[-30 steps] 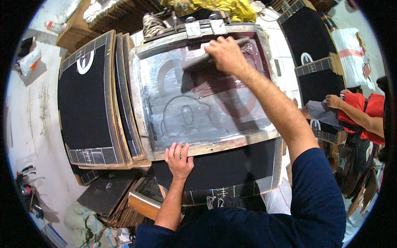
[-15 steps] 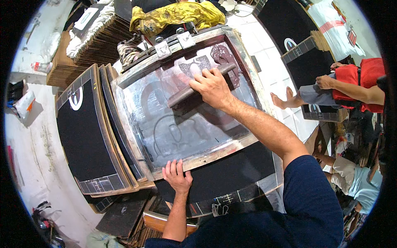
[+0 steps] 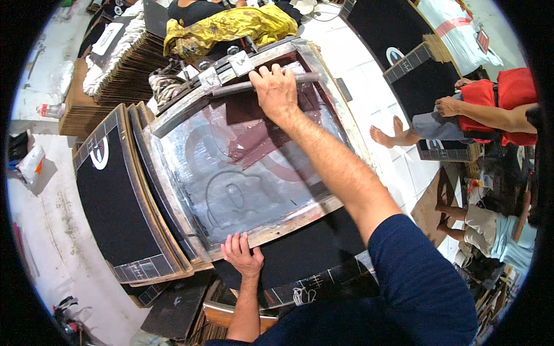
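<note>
My right hand is wrapped around the bar of a squeegee near the far side of a screen-printing frame. Dark maroon ink covers part of the mesh below the bar; the squeegee's blade is hard to make out. At the near edge, my left hand has its fingers hooked over the wooden rim. A looped outline shows on the grey mesh. Beneath the frame, a black fabric-covered board sticks out toward me.
Clamps stand at the frame's far edge, before a stained yellow cloth. Black boards with a white oval print lie left, near a tall board stack. On the right, a person in red sits by more boards.
My right hand has pushed the squeegee away from me to the far end of the screen. Maroon ink now spreads over more of the mesh. My left hand stays at the near rim.
</note>
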The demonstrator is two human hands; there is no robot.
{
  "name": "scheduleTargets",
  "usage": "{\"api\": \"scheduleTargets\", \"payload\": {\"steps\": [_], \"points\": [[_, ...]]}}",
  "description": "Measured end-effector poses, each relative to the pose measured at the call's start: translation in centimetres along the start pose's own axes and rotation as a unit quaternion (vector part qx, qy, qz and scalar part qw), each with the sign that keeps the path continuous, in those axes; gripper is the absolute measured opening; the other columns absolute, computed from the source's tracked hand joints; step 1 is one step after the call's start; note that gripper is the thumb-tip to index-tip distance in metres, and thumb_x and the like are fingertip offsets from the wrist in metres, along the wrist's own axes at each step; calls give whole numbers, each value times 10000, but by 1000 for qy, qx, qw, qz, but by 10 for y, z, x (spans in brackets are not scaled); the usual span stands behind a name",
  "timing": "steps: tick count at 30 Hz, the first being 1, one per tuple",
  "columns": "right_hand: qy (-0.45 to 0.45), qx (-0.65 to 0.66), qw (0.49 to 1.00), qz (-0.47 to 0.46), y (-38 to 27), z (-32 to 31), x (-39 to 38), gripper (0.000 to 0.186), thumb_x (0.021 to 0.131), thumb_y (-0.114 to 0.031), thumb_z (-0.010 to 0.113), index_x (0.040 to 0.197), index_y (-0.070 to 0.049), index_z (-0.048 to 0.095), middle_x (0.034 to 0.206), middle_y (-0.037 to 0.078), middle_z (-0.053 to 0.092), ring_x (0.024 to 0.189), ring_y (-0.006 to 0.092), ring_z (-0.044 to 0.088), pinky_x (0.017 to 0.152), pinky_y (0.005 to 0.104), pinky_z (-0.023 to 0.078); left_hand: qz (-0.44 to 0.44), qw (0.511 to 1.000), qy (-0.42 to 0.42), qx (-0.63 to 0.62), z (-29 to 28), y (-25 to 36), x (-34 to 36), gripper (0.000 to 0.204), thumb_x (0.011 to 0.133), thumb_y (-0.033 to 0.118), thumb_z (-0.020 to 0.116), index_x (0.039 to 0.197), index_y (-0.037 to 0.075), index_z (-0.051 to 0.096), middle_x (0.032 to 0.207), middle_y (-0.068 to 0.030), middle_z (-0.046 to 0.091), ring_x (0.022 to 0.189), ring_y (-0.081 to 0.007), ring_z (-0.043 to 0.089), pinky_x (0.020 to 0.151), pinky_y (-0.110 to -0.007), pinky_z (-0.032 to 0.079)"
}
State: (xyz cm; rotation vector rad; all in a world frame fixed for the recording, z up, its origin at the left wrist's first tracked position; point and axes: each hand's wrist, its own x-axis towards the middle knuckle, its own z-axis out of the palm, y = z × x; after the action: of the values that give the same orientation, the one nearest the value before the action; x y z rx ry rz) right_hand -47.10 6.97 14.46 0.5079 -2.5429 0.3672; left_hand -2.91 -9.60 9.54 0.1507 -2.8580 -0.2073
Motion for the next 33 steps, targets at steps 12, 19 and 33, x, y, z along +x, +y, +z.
{"api": "scheduleTargets", "payload": {"steps": [12, 19, 33], "points": [[-27, -14, 997, 67, -49, -43, -51, 87, 922, -165, 602, 923, -155, 688, 961, 55, 682, 958, 283, 629, 817, 468, 435, 4, 1000, 1, -10, -1, 0, 1, 540, 857, 294, 670, 1362, 109, 625, 1387, -100, 585, 1390, -343, 479, 1197, -600, 281], [-41, -30, 997, -57, -35, -61, -54, 112, 884, -193, 689, 989, -154, 695, 991, 49, 701, 1042, 273, 655, 916, 493, 463, -11, 1000, -3, -23, -6, 3, 3, 555, 815, 268, 731, 1347, 131, 653, 1381, -84, 594, 1391, -318, 481, 1205, -568, 291], [-197, 18, 961, -193, 3, -54, -13, 323, 786, -173, 819, 1060, -158, 649, 1026, 49, 673, 1034, 290, 634, 827, 478, 441, -29, 999, 1, -44, -10, 4, 3, 626, 734, 203, 802, 1343, 191, 660, 1368, -50, 599, 1378, -289, 493, 1195, -542, 313]]}}
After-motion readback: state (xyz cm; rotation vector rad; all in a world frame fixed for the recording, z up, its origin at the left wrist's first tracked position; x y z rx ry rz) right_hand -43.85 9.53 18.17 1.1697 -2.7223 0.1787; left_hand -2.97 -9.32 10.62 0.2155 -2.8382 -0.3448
